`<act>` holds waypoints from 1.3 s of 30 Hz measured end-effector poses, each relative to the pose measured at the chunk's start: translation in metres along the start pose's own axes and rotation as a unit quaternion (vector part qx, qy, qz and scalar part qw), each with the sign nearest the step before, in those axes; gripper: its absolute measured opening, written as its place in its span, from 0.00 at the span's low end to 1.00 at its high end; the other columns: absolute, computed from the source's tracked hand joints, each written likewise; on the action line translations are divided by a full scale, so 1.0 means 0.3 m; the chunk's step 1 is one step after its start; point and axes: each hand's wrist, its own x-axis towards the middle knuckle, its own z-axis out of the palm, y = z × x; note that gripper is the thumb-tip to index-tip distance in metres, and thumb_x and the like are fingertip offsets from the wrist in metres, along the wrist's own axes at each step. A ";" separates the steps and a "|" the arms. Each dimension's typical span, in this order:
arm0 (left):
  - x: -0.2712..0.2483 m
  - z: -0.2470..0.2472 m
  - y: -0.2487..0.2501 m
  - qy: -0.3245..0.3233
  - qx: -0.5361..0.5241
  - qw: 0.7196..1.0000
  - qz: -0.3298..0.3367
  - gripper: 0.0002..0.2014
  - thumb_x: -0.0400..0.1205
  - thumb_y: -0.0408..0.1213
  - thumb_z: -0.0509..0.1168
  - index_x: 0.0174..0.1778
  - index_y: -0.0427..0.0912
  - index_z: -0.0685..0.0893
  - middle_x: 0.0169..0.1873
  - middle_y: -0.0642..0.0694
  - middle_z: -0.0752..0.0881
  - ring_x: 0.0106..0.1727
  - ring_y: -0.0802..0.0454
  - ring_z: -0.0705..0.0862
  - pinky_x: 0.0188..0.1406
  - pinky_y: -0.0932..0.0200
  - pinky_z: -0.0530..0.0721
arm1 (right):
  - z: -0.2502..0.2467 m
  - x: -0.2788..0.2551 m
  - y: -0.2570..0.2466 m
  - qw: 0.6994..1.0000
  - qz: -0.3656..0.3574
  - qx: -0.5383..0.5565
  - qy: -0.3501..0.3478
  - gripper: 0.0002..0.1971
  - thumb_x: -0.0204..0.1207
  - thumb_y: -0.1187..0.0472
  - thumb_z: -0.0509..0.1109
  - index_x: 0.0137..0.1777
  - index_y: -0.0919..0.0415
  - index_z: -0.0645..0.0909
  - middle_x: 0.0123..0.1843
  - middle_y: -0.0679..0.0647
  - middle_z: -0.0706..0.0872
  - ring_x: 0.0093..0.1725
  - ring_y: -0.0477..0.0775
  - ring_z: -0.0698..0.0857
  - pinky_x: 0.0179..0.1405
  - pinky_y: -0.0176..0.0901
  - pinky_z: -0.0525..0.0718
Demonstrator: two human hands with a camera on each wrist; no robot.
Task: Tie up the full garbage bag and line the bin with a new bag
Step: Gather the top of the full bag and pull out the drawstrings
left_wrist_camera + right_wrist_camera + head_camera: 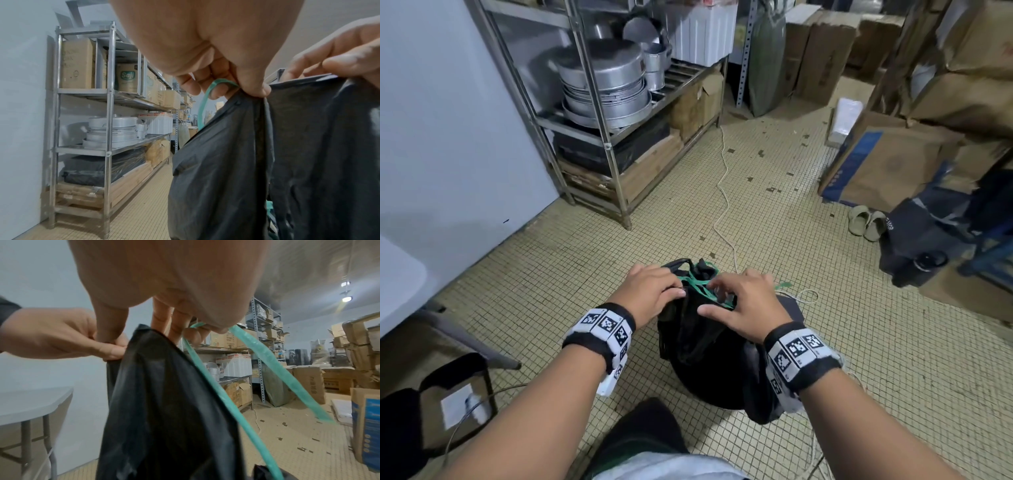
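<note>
Overhead, your left hand [650,291] and right hand [743,305] meet at the mouth of the black plastic garbage bag [698,339] on the tiled floor [859,342]. Only your wrist views show the grips: left thumb and fingers pinch the bag's rim, right fingers curl round the green plastic drawstring [273,368].

My left hand [216,53] pinches the black garbage bag's [257,162] top edge, a green drawstring [207,95] looped over one finger. I see my right hand [339,55] gripping the same edge just beside it.
</note>
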 end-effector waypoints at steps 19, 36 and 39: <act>0.248 -0.127 -0.220 -0.082 0.020 0.995 0.055 0.09 0.85 0.43 0.67 0.59 0.50 0.89 0.48 0.60 0.84 0.56 0.54 0.77 0.66 0.54 0.68 | -0.059 0.304 -0.002 0.997 0.026 0.055 -0.042 0.16 0.73 0.34 0.72 0.50 0.44 0.85 0.42 0.42 0.89 0.49 0.43 0.78 0.67 0.50 0.66; 0.350 -0.261 -0.210 0.010 -0.102 0.994 0.041 0.08 0.77 0.35 0.77 0.51 0.48 0.93 0.42 0.61 0.89 0.46 0.64 0.85 0.54 0.66 0.80 | -0.037 0.470 -0.021 0.980 0.036 0.192 -0.037 0.11 0.79 0.44 0.73 0.41 0.49 0.89 0.33 0.39 0.87 0.36 0.37 0.84 0.39 0.34 0.78; 0.383 -0.301 -0.161 0.029 -0.129 0.991 -0.005 0.13 0.74 0.34 0.80 0.53 0.51 0.93 0.40 0.67 0.87 0.46 0.71 0.85 0.50 0.77 0.77 | -0.061 0.498 0.004 0.987 0.026 0.162 0.000 0.09 0.80 0.47 0.73 0.48 0.50 0.90 0.37 0.42 0.89 0.37 0.40 0.85 0.44 0.44 0.85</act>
